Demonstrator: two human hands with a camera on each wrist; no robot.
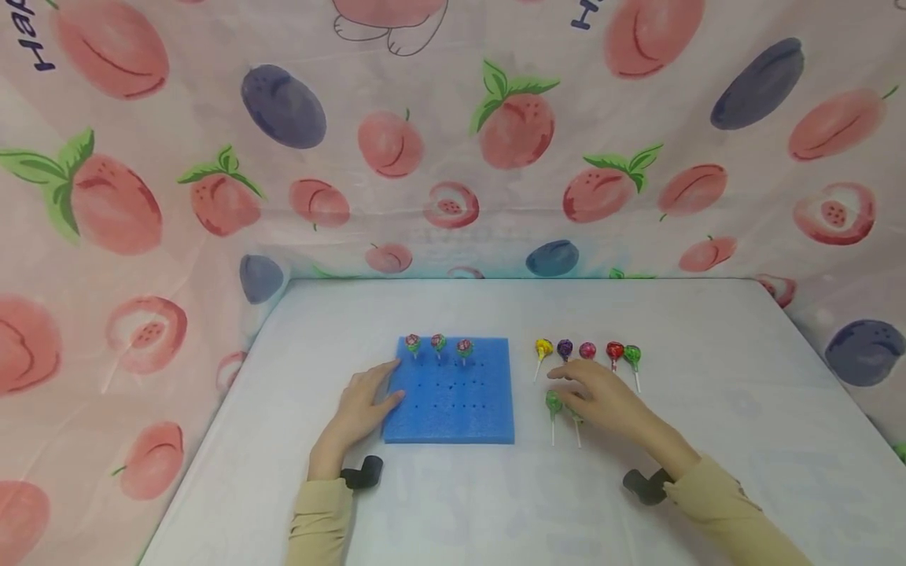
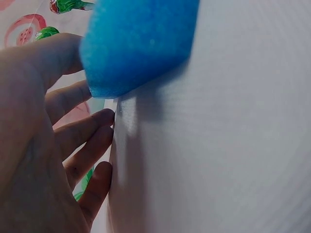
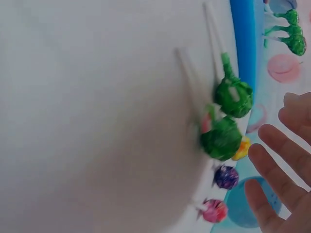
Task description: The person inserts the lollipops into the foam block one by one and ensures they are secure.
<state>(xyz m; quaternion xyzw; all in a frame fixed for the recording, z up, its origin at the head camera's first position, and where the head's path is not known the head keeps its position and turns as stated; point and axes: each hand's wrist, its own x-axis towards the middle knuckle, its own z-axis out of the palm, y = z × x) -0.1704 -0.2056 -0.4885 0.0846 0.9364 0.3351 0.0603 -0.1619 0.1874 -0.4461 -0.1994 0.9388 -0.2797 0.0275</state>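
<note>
A blue foam board with rows of small holes lies on the table. Three lollipops stand upright along its far row, among them the middle one. My left hand touches the board's left edge, its fingers loosely extended; the left wrist view shows them against the foam's side. Over to the right, my right hand hovers with relaxed fingers above two green-wrapped lollipops, one of them plainly visible and the other partly covered by the hand. In the right wrist view both green heads show apart from the fingers.
Behind the right hand lies a row of several lollipops: yellow, purple, pink, red and green. A white cloth covers the table, and a fruit-print curtain rises behind it.
</note>
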